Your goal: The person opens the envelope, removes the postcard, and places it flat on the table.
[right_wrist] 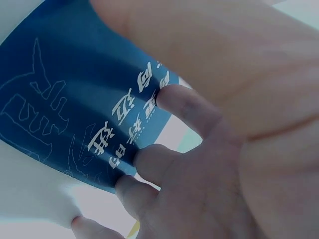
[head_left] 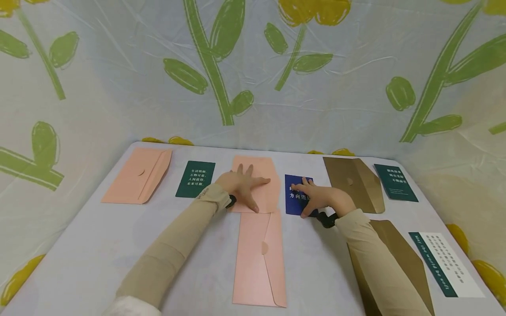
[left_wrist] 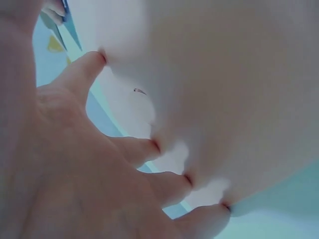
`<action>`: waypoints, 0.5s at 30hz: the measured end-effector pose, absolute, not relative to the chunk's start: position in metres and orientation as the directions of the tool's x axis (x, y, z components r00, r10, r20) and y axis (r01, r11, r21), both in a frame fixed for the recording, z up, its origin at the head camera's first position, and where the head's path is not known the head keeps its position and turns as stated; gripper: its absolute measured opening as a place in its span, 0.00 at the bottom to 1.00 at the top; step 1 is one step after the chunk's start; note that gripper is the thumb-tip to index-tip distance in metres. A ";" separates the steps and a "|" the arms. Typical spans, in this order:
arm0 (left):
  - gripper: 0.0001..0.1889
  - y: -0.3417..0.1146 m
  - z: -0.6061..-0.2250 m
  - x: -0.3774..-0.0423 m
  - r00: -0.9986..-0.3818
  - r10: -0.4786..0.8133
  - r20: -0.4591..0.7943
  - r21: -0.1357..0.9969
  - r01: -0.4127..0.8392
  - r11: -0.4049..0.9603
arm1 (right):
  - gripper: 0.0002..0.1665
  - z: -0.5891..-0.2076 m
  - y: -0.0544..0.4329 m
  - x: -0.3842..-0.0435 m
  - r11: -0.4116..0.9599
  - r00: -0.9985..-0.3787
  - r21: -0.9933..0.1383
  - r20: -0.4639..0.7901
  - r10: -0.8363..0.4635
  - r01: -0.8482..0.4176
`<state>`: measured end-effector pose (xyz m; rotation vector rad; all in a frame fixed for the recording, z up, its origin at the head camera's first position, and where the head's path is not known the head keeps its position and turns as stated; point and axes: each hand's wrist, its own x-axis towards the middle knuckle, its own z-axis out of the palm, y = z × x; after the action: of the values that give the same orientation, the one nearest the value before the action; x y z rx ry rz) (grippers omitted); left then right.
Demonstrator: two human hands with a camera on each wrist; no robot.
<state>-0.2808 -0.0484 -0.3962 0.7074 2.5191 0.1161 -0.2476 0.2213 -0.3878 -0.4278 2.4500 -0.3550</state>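
My left hand [head_left: 240,183] rests with spread fingers on a pink envelope [head_left: 265,199] at the middle of the table. In the left wrist view its fingertips [left_wrist: 185,180] touch the paper, near a small curved slot. To the right, my right hand [head_left: 327,197] lies over a dark blue card [right_wrist: 65,109] with white printed characters. Most of its fingertips press on the card, while one finger [right_wrist: 92,230] reaches past its edge. The card lies flat, partly hidden under the hand. A second pink envelope [head_left: 254,263], with its flap folded over, lies directly below the first.
A pink envelope [head_left: 130,177] and a green card [head_left: 193,180] lie at the left. On the right are a brown envelope [head_left: 348,182], a green card [head_left: 395,182], another brown envelope [head_left: 411,259] under my right forearm, and a white-and-green card [head_left: 454,267]. A flower-patterned cloth [head_left: 138,87] hangs behind.
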 end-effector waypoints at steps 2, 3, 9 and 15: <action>0.54 -0.049 -0.395 -0.285 -0.733 0.507 -0.453 0.221 0.459 0.861 | 0.61 -0.387 0.221 -0.251 0.911 -0.755 -0.352 -0.533 -0.382 -0.213; 0.54 -0.049 -0.395 -0.286 -0.734 0.507 -0.451 0.224 0.457 0.861 | 0.62 -0.387 0.221 -0.253 0.910 -0.752 -0.354 -0.534 -0.386 -0.215; 0.54 -0.052 -0.396 -0.297 -0.731 0.517 -0.445 0.262 0.446 0.856 | 0.61 -0.385 0.222 -0.266 0.898 -0.733 -0.388 -0.546 -0.405 -0.206; 0.54 -0.054 -0.399 -0.305 -0.731 0.515 -0.449 0.277 0.434 0.857 | 0.62 -0.387 0.224 -0.277 0.897 -0.730 -0.392 -0.550 -0.406 -0.203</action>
<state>-0.3053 -0.0539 -0.3988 0.6916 2.5071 0.2074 -0.2767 0.2239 -0.3865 -0.4344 2.4014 -0.4048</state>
